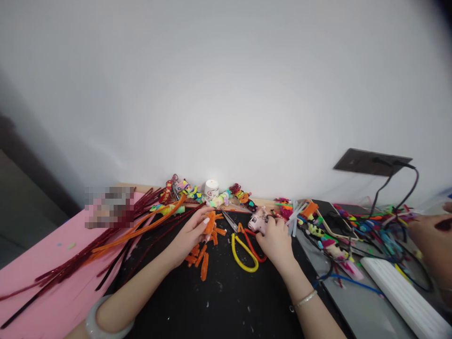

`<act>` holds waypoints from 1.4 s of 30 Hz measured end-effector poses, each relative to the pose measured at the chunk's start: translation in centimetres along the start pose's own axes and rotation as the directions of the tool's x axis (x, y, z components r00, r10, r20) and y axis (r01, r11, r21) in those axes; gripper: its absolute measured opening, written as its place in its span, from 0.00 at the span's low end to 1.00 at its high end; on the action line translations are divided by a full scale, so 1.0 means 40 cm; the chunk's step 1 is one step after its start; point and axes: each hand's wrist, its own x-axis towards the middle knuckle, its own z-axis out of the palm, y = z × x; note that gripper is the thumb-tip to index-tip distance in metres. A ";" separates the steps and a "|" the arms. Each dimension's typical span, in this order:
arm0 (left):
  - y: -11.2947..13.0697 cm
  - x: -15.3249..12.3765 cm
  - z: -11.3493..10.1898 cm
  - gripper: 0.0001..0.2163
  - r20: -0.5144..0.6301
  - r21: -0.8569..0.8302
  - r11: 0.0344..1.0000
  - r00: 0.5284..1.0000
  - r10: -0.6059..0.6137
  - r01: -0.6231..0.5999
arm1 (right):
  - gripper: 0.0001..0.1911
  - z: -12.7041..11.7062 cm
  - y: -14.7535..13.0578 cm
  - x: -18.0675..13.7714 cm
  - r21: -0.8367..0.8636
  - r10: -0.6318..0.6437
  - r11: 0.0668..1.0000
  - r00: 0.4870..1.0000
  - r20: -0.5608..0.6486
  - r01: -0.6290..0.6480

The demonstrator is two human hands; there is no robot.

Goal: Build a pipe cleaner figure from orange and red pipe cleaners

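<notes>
- The black mat (pixel 226 301) fills the near middle; both forearms cross it, cut off by the bottom edge. A pale bangle (pixel 109 321) rings the left one, a thin bracelet (pixel 305 298) the right.
- At the right, the white bar (pixel 402 294) runs out of view at the lower corner.
- Loose orange strips (pixel 203 266) lie on the mat just below the left hand (pixel 197 230), some partly hidden by it.
- The scissors (pixel 245 254), yellow and red in the handles, lie between the hands, blades pointing away; the right hand (pixel 275 238) hides part of the red loop.
- The left hand pinches an orange bundle (pixel 210 223) between thumb and fingers, pieces sticking out to its right.
- The right hand's fingers curl at the right end of a pink tool (pixel 258 220); that end is covered, so whether they grip it cannot be told.
- At the right edge another person's arm (pixel 429 242) is cut off and blurred.
- Left of the mat, dark red stems (pixel 109 240) lie over the pink sheet (pixel 70 256); a pixelated patch hides some.
- Beyond the hands stands a white jar (pixel 212 189), its lettering too small to read.
</notes>
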 end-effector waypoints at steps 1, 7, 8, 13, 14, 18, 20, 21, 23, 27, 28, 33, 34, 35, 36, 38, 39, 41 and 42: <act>0.000 0.000 0.001 0.20 0.003 -0.061 0.998 1.000 -0.013 0.013 | 0.24 -0.001 0.003 0.004 -0.001 0.005 1.000 1.000 0.018 -0.005; 0.008 -0.004 0.001 0.20 0.001 -0.238 0.968 0.996 -0.085 0.082 | 0.15 0.009 0.032 0.036 0.130 0.020 0.991 0.991 0.131 -0.037; 0.010 -0.004 0.001 0.20 -0.008 -0.245 0.965 0.995 -0.095 0.091 | 0.14 0.009 0.035 0.039 0.149 0.025 0.988 0.993 0.117 -0.043; 0.013 -0.001 -0.004 0.25 -0.072 -0.244 0.964 0.989 -0.126 0.105 | 0.10 -0.004 0.038 0.038 0.344 -0.021 0.936 0.986 -0.163 0.077; 0.012 0.001 -0.005 0.26 -0.086 -0.243 0.964 0.988 -0.132 0.107 | 0.08 -0.006 0.036 0.038 0.420 -0.045 0.897 0.974 -0.221 0.136; 0.005 0.006 -0.009 0.27 -0.117 -0.244 0.963 0.982 -0.145 0.113 | 0.10 -0.006 0.020 0.029 0.736 -0.199 0.621 0.962 -0.186 0.270; 0.003 0.006 -0.008 0.26 -0.118 -0.243 0.964 0.983 -0.141 0.109 | 0.11 -0.004 0.008 0.017 0.835 -0.327 0.499 0.943 -0.067 0.232; 0.003 0.006 -0.007 0.26 -0.118 -0.240 0.965 0.984 -0.136 0.104 | 0.11 -0.002 0.002 0.009 0.864 -0.377 0.462 0.926 -0.015 0.202; 0.003 0.006 -0.004 0.26 -0.119 -0.223 0.970 0.985 -0.126 0.097 | 0.08 0.002 -0.011 -0.008 0.899 -0.446 0.419 0.891 0.081 0.128; 0.004 0.005 0.001 0.26 -0.108 -0.193 0.976 0.987 -0.119 0.097 | 0.04 0.005 -0.033 -0.035 0.918 -0.511 0.397 0.835 0.205 0.017; 0.004 0.005 0.003 0.26 -0.103 -0.190 0.977 0.988 -0.117 0.096 | 0.05 0.005 -0.037 -0.039 0.919 -0.516 0.393 0.830 0.211 0.011; 0.005 0.005 0.007 0.25 -0.081 -0.172 0.981 0.991 -0.109 0.094 | 0.07 0.010 -0.042 -0.041 0.924 -0.528 0.383 0.824 0.205 0.016; 0.005 0.006 0.006 0.24 -0.081 -0.172 0.980 0.991 -0.110 0.095 | 0.07 0.011 -0.042 -0.040 0.923 -0.529 0.384 0.823 0.206 0.016; 0.005 0.006 0.006 0.24 -0.081 -0.174 0.980 0.990 -0.112 0.096 | 0.08 0.012 -0.042 -0.040 0.923 -0.528 0.385 0.823 0.208 0.013; 0.004 0.006 0.005 0.24 -0.083 -0.175 0.980 0.990 -0.114 0.098 | 0.08 0.012 -0.042 -0.040 0.923 -0.528 0.384 0.823 0.210 0.011; 0.003 0.006 0.003 0.23 -0.084 -0.176 0.980 0.990 -0.112 0.096 | 0.07 0.010 -0.042 -0.041 0.925 -0.530 0.380 0.822 0.210 0.009; 0.002 0.005 0.003 0.23 -0.082 -0.176 0.980 0.991 -0.110 0.094 | 0.06 0.009 -0.043 -0.042 0.925 -0.530 0.379 0.823 0.206 0.012; 0.001 0.005 0.002 0.22 -0.072 -0.176 0.980 0.992 -0.105 0.091 | 0.06 0.007 -0.043 -0.045 0.926 -0.528 0.378 0.825 0.201 0.017; 0.001 0.005 0.002 0.21 -0.066 -0.177 0.980 0.992 -0.104 0.091 | 0.06 0.007 -0.043 -0.046 0.925 -0.526 0.380 0.827 0.200 0.018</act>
